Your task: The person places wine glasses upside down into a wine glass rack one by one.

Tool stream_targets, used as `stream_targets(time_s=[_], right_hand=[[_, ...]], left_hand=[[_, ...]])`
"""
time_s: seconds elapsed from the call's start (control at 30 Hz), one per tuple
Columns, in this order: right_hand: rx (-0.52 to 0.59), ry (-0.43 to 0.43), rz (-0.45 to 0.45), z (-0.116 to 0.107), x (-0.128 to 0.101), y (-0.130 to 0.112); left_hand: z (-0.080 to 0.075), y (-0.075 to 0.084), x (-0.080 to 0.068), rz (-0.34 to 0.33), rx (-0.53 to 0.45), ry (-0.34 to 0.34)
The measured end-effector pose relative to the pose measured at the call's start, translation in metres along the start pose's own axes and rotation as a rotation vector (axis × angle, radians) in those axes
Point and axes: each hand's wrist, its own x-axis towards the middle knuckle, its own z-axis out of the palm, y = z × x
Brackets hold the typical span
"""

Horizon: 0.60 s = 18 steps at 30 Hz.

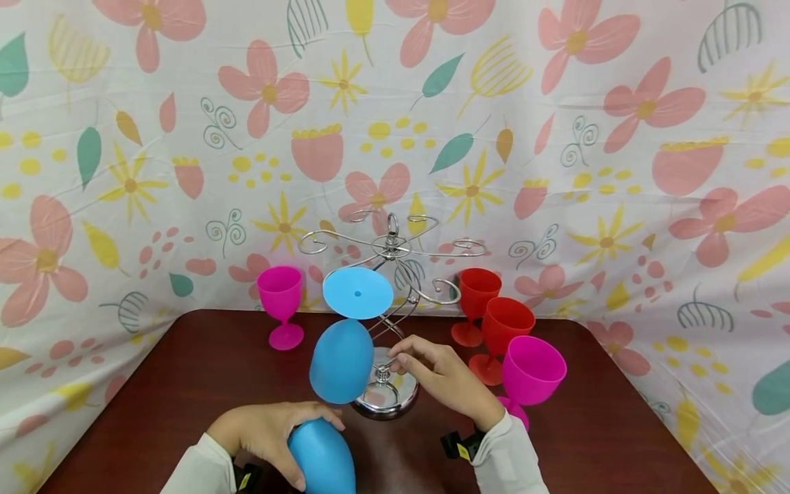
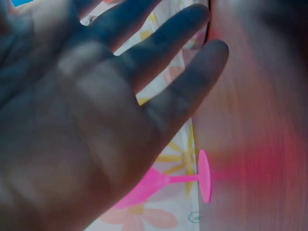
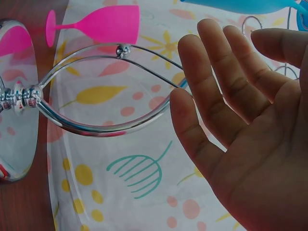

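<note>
In the head view, my left hand [image 1: 271, 433] grips a blue goblet [image 1: 324, 458] at the lower edge, thumb on one side and forefinger over its rounded end; the rest of it is cut off. Another blue goblet [image 1: 342, 361] hangs upside down at the front of a silver wire rack [image 1: 391, 248], its flat foot uppermost. My right hand [image 1: 439, 376] is beside the rack's lower stem, fingers loosely bent and holding nothing. The right wrist view shows that palm [image 3: 250, 130] facing the rack's curved wires [image 3: 110, 129]; whether a fingertip touches them, I cannot tell.
A magenta goblet [image 1: 280, 295] stands at the back left of the dark table [image 1: 185, 398]. On the right are two red goblets [image 1: 478, 291] and a second magenta goblet [image 1: 533, 370], close to my right forearm. A flowered cloth [image 1: 395, 137] hangs behind.
</note>
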Motion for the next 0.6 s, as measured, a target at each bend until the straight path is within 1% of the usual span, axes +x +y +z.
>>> stream_targets(time_s=[0.1,0.2,0.27,0.33,0.4,0.47,0.6], right_hand=[[0.004,0.003,-0.009,0.000,0.000,0.001],[0.007,0.002,-0.020,-0.001,0.000,0.001],[0.006,0.000,-0.022,-0.002,-0.001,0.002],[0.003,-0.002,-0.025,-0.003,-0.001,0.002],[-0.002,-0.001,-0.030,-0.004,-0.002,0.004],[-0.005,-0.001,-0.037,-0.005,-0.002,0.006],[-0.005,0.002,-0.047,-0.005,-0.001,0.021]], left_hand=[[0.004,0.000,0.002,0.018,0.035,0.011],[0.006,0.001,0.003,0.042,0.108,0.065],[0.008,0.001,0.003,0.063,0.155,0.088],[0.010,0.002,0.003,0.087,0.158,0.091],[0.012,0.003,0.003,0.125,0.142,0.078],[0.012,0.004,0.003,0.177,0.131,0.064],[0.013,0.009,0.005,0.307,0.106,0.041]])
